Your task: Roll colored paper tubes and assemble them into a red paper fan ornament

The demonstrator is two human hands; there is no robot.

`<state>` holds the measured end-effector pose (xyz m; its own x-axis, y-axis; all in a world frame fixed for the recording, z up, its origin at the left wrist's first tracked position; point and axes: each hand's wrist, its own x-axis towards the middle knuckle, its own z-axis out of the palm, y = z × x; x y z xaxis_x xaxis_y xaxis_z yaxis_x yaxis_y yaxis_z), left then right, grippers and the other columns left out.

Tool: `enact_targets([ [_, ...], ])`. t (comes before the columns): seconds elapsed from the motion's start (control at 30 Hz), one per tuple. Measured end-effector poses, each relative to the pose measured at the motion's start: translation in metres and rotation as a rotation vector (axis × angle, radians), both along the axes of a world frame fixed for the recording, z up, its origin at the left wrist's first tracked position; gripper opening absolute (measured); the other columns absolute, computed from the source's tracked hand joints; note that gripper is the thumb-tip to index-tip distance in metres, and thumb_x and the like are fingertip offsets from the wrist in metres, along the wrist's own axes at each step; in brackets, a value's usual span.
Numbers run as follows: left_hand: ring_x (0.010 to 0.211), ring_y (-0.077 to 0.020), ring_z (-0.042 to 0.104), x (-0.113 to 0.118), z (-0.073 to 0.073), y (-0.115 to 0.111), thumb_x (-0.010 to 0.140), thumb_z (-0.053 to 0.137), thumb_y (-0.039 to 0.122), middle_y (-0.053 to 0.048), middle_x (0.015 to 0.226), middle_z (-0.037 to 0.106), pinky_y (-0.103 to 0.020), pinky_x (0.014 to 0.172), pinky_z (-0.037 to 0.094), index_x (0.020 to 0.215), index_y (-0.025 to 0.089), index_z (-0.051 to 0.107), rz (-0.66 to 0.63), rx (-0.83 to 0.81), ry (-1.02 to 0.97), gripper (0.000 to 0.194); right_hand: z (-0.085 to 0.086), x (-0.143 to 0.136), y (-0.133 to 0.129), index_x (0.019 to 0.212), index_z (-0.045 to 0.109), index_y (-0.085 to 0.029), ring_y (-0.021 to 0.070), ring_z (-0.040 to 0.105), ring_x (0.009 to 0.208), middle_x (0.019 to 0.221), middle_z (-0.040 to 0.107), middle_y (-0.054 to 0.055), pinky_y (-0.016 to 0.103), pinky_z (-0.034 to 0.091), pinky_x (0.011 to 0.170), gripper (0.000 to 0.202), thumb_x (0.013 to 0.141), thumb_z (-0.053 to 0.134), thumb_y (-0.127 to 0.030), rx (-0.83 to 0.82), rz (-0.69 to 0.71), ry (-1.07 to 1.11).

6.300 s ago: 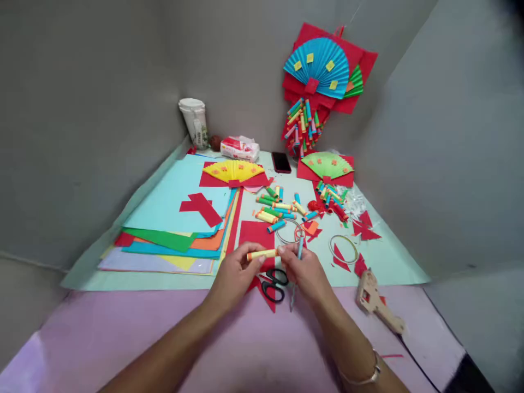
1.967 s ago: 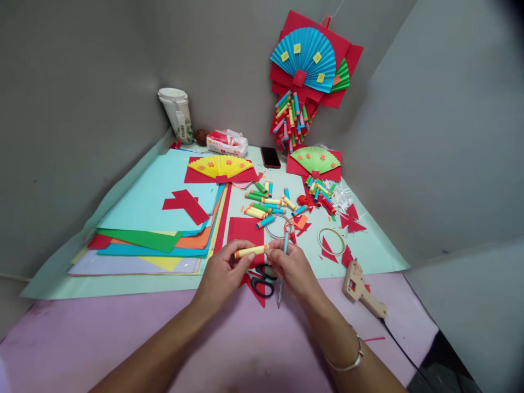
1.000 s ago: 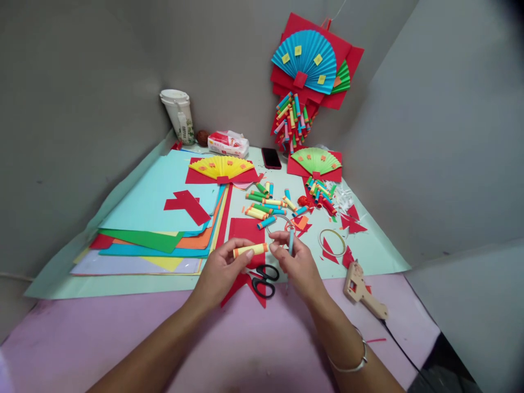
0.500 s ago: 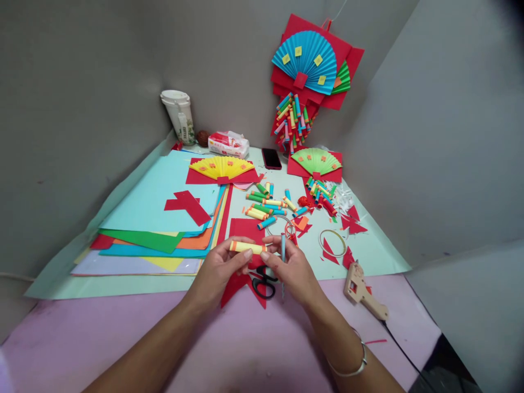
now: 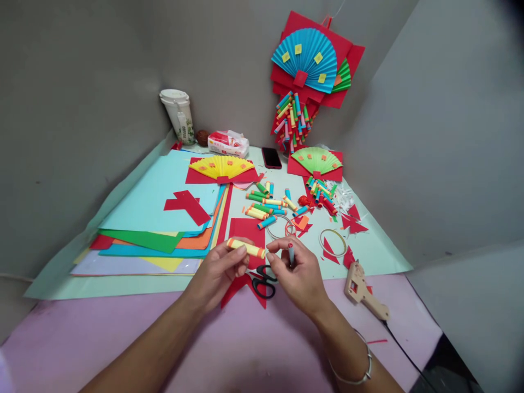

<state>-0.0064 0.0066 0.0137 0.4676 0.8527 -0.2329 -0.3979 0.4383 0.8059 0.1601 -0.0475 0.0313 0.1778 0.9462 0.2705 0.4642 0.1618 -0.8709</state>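
Note:
My left hand [image 5: 215, 275] pinches a small yellow paper roll [image 5: 246, 248] with orange bands at its ends, level above the mat. Just to the right, my right hand [image 5: 302, 275] is curled round a slim grey-blue stick [image 5: 291, 254] with a reddish end; it looks like a pen, though most of it is hidden. The right thumb and forefinger are close to the roll's right end, with a small gap showing. Black-handled scissors [image 5: 264, 289] lie below the hands on red paper pieces [image 5: 235, 292]. Beyond are several coloured paper rolls [image 5: 268, 210].
Coloured paper sheets [image 5: 143, 191] are stacked at left. A glue gun [image 5: 364, 295] with its cord lies at right, near a tape ring [image 5: 332, 243]. Yellow [image 5: 221, 168] and green [image 5: 316, 162] paper fans, a phone [image 5: 271, 158] and a cup [image 5: 178, 115] stand farther back.
My right hand has drawn slightly right, away from the roll, and the stick has tipped from upright to point towards me. The roll now slants down to the right in my left hand.

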Motion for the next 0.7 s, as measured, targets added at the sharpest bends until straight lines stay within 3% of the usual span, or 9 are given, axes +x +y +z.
enact_targets([
  [0.3, 0.054, -0.0082, 0.044, -0.0016, -0.0043, -0.0005, 0.073, 0.079, 0.034, 0.002, 0.064, 0.056, -0.022, 0.055, 0.037, 0.082, 0.015, 0.069, -0.036, 0.036, 0.024, 0.023, 0.0008, -0.0025, -0.0017, 0.085, 0.063, -0.023, 0.0103, 0.043, 0.053, 0.081, 0.058, 0.0, 0.026, 0.04, 0.052, 0.008, 0.081, 0.059, -0.019, -0.048, 0.038, 0.01],
  [0.7, 0.053, -0.0074, 0.046, -0.0002, -0.0046, -0.002, 0.072, 0.08, 0.033, 0.001, 0.065, 0.061, -0.02, 0.054, 0.037, 0.079, 0.014, 0.07, -0.035, 0.011, 0.016, 0.023, -0.0017, -0.0039, -0.0011, 0.082, 0.062, -0.023, 0.0098, 0.045, 0.053, 0.077, 0.057, -0.002, 0.025, 0.04, 0.054, 0.007, 0.081, 0.058, -0.017, -0.032, 0.041, 0.005],
])
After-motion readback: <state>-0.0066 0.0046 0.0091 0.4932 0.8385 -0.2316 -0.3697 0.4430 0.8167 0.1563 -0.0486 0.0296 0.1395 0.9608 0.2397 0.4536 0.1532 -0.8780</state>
